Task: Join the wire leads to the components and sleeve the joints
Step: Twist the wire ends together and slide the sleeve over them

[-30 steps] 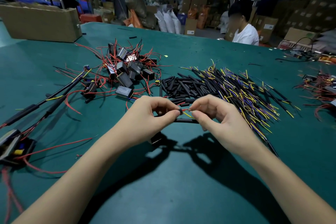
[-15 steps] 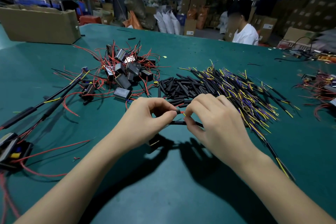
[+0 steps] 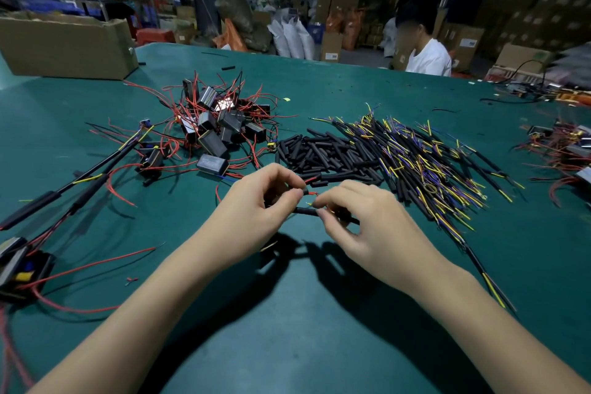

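Both hands (image 3: 256,205) pinch wire ends (image 3: 312,194) and black sleeve (image 3: 305,210).

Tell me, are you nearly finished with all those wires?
Not nearly. A few finished wired pieces lie at the left. The left hand and right hand are pinching a red wire and a black tube together. The box pile, tube pile and wire pile all wait.
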